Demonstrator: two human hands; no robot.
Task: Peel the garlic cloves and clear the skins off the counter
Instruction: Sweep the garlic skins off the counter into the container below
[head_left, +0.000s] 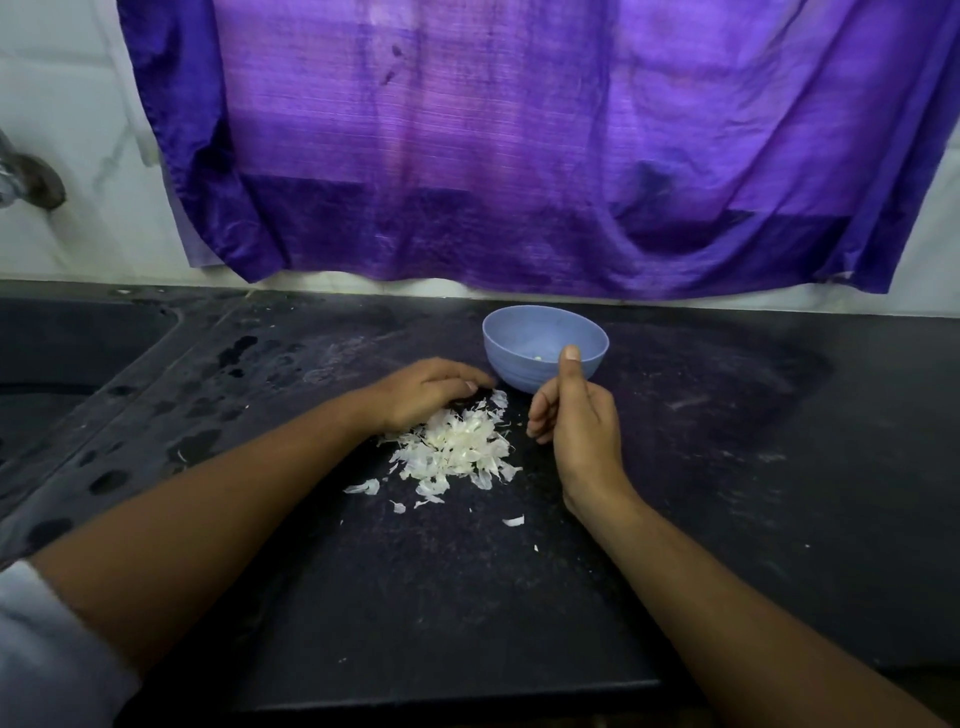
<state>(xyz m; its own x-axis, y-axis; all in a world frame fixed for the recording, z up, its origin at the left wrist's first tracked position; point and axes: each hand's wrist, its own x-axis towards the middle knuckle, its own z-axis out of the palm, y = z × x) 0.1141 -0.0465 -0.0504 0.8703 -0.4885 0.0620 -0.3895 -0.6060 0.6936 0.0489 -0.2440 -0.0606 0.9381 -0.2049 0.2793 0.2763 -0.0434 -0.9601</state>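
Most of the peeling looks finished, judging by what lies on the dark worktop (701, 467). No whole unpeeled clove shows anywhere, while clearing the skins is only starting. Beside the sink (62, 353) at the far left, the left hand (431, 387) lies palm down with its fingers lightly bent. Its fingertips touch the far edge of the pile of garlic skins (457, 447), as if ready to rake them together. The pile sits between the two hands, and a few stray flakes (363, 487) are scattered nearer the body, so sweeping remains. Just beyond the pile stands the blue bowl (545, 348), with a small pale bit (537, 358) inside, probably peeled garlic. To its right, the right hand (571, 415) is raised on its edge, thumb up in front of the bowl's rim and fingers curled inward. Whether it holds a clove I cannot tell.
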